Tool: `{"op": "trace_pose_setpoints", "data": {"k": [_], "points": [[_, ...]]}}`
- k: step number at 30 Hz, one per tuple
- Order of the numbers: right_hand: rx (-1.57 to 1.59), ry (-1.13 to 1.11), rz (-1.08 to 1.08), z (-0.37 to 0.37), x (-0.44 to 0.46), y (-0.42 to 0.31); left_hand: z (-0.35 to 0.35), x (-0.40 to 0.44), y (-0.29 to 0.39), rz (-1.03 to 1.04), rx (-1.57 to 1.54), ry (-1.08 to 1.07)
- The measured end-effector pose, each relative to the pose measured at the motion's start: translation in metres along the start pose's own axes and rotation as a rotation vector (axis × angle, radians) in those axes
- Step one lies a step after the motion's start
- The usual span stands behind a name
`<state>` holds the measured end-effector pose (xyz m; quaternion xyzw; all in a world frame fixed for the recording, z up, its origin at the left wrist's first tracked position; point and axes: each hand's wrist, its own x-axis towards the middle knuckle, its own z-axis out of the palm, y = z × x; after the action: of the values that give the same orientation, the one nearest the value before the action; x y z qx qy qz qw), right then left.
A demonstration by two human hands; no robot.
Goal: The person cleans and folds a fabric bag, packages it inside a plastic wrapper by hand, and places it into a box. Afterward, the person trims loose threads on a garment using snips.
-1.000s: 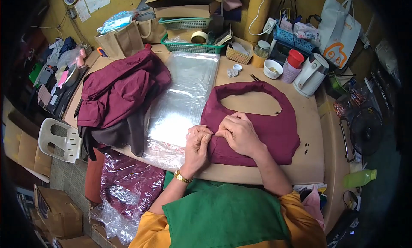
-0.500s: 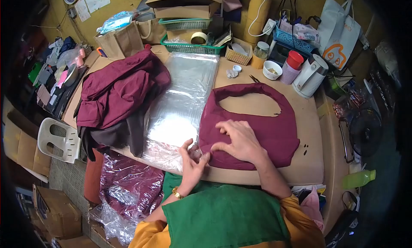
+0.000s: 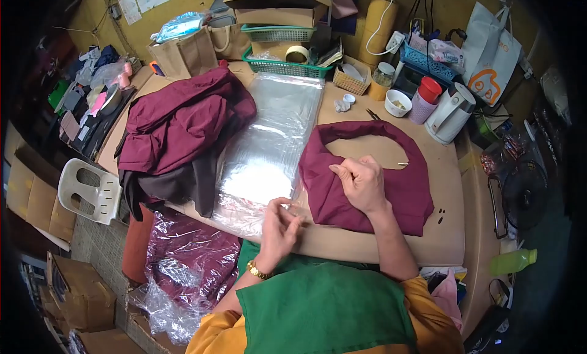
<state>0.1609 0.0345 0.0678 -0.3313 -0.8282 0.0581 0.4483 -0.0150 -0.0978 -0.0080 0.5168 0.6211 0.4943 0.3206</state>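
A maroon cloth bag with a looped handle lies on the brown table. My right hand is over the bag's body, its fingers curled together; what they hold, if anything, is too small to name. Left of the bag's lower corner, my left hand has its thumb and fingers apart and nothing visible in them. A stack of clear plastic sleeves lies between the bag and a heap of maroon fabric. By the bag's handle opening is a small metallic item.
Along the back stand green baskets, a jar, a white bowl, a red-lidded cup and a kettle. Dark snips lie behind the bag. A white stool stands at the left, above plastic-wrapped maroon cloth.
My right hand has lifted from the bag's left edge and curled up, moving up and right. My left hand has come off the bag and opened. The view has shifted slightly.
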Motion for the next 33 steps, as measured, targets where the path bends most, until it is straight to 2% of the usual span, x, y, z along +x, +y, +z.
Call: {"op": "trace_pose_setpoints", "data": {"k": [1,2,4,6,9,11,12,14,15,17,18,20,22,24,25,26,27,28,30,32,33], "points": [[0.017,-0.036,-0.037,-0.003,0.003,0.001,-0.004,0.007,-0.002,0.236,0.288,0.190],[0.016,-0.032,-0.033,0.000,0.003,-0.002,-0.005,0.012,0.002,0.239,0.289,0.184],[0.158,-0.125,-0.124,0.012,0.001,-0.013,-0.009,0.032,0.038,0.564,0.258,0.254],[0.183,-0.069,-0.133,0.021,-0.005,-0.022,-0.011,0.048,0.034,0.547,0.353,0.045],[0.133,-0.071,-0.018,-0.005,-0.017,-0.030,-0.018,0.062,0.022,0.473,0.162,0.191],[-0.133,-0.094,0.064,-0.038,-0.038,-0.020,-0.030,0.068,0.006,0.433,0.089,0.332],[-0.195,-0.184,0.147,-0.056,-0.052,-0.008,-0.038,0.072,-0.001,0.451,0.108,0.408],[-0.268,-0.316,0.186,-0.082,-0.083,0.020,-0.050,0.074,-0.010,0.342,-0.012,0.456],[-0.275,-0.316,0.201,-0.084,-0.099,0.037,-0.049,0.076,-0.012,0.363,-0.016,0.510],[0.197,-0.405,0.545,-0.081,-0.124,0.065,-0.050,0.080,-0.026,0.346,-0.096,0.514],[0.195,-0.402,0.555,-0.078,-0.126,0.060,-0.048,0.080,-0.028,0.355,-0.119,0.524],[0.387,-0.118,0.568,-0.062,-0.121,0.043,-0.045,0.078,-0.033,0.350,-0.074,0.530],[0.288,-0.173,0.503,-0.064,-0.119,0.037,-0.044,0.075,-0.037,0.330,-0.004,0.606],[0.358,-0.207,0.645,-0.053,-0.127,0.046,-0.047,0.073,-0.043,0.337,0.031,0.624],[0.523,-0.046,0.724,-0.049,-0.125,0.045,-0.049,0.071,-0.043,0.342,0.107,0.610],[0.525,-0.043,0.725,-0.046,-0.120,0.045,-0.052,0.068,-0.045,0.349,0.183,0.596],[0.555,0.099,0.717,-0.046,-0.113,0.044,-0.060,0.067,-0.058,0.293,0.270,0.536],[0.583,0.246,0.705,-0.046,-0.106,0.043,-0.056,0.067,-0.032,0.303,0.271,0.533],[0.544,0.231,0.707,-0.050,-0.093,0.042,-0.040,0.062,0.029,0.589,0.740,0.655],[0.392,0.032,0.553,-0.052,-0.083,0.038,-0.009,0.068,0.065,0.692,0.541,0.187],[0.355,-0.019,0.497,-0.055,-0.077,0.033,0.017,0.068,0.089,0.761,0.509,0.069]]}}
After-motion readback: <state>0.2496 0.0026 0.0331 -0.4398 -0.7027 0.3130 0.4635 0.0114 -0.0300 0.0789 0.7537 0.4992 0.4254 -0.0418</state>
